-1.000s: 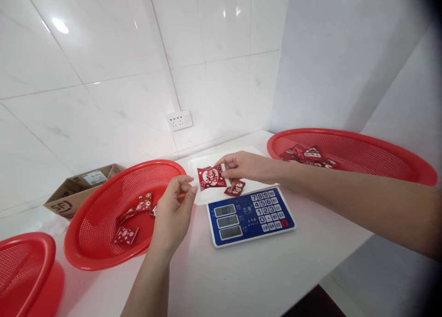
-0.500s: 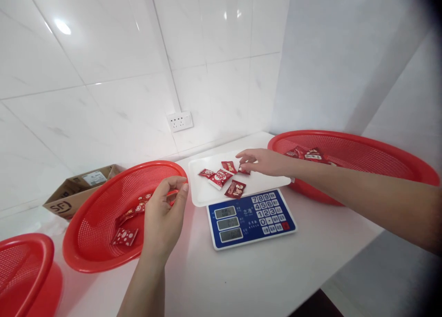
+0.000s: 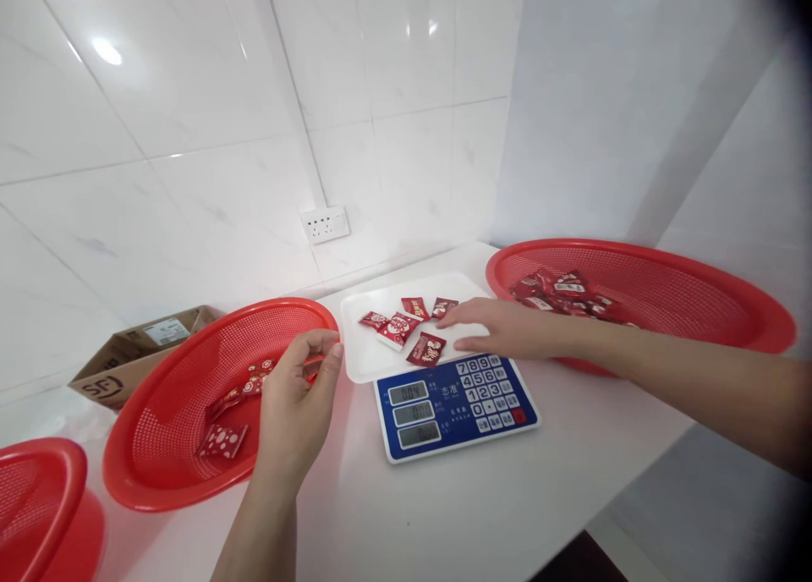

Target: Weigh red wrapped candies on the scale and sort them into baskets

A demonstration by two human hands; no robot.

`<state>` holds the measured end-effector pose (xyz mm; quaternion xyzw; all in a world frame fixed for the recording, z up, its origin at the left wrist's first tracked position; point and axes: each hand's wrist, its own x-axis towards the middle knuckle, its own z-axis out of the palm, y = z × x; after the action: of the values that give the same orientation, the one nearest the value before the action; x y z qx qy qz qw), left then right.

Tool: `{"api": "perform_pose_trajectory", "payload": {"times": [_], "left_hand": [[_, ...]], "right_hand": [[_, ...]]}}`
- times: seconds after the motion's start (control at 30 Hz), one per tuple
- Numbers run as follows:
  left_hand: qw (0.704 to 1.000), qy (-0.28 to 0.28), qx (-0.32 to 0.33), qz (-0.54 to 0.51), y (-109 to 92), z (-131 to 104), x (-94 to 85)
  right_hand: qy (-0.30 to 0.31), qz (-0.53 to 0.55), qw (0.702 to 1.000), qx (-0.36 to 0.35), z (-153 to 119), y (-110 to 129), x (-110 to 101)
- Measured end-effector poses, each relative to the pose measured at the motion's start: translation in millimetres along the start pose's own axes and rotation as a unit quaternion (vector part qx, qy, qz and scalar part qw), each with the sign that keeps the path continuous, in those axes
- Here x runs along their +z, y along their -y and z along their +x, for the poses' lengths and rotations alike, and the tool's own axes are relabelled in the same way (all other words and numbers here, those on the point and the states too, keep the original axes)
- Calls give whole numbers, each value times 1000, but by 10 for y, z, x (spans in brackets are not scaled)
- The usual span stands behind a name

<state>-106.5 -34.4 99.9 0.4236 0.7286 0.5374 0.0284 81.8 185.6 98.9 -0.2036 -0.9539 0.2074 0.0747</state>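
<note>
Right hand point(image 3: 495, 326), mine: open, thumb and forefinger parted, nothing gripped, fingers pointing left over the right part of the white tray point(image 3: 361, 358). Candy packets, five, loose on that tray: one small dark-red packet point(image 3: 445, 308), just beyond my forefinger, contact uncertain; one squarish packet point(image 3: 425, 349), nearer my body, just left of my thumb, lying askew; one white-edged packet point(image 3: 399, 330), farther left, long axis slanting from near left to far right, roughly in line with my reach; one red packet point(image 3: 414, 308), behind it; one small packet point(image 3: 374, 320), leftmost. Nearer hand to the first two: the right, plainly. Left hand point(image 3: 301, 387), mine: by the inner rim of the left basket point(image 3: 120, 480), fingers curled towards the thumb; whether anything is pinched there, I cannot tell. Blue scale point(image 3: 457, 413): directly on my side of the tray. Right basket point(image 3: 634, 248): beyond my right forearm, more packets inside.
</note>
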Motion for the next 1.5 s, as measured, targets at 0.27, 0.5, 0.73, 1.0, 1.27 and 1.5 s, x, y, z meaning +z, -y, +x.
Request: {"api": "perform_pose_trajectory", "payload": {"times": [0.27, 0.5, 0.73, 1.0, 1.27, 1.5], "left_hand": [[1000, -6, 19, 19, 36, 8, 5], [999, 0, 16, 28, 6, 10, -12], [999, 3, 34, 31, 34, 12, 17], [999, 6, 28, 41, 13, 9, 4], [999, 7, 22, 38, 33, 24, 17], [999, 2, 20, 50, 16, 17, -10]], "right_hand": [[59, -38, 984, -163, 28, 245, 307], [65, -47, 987, -142, 16, 161, 303], [32, -52, 990, -129, 164, 106, 257], [36, -98, 990, -90, 628, 244, 359], [82, -72, 992, -69, 502, 368, 386], [34, -50, 997, -51, 391, 154, 145]]}}
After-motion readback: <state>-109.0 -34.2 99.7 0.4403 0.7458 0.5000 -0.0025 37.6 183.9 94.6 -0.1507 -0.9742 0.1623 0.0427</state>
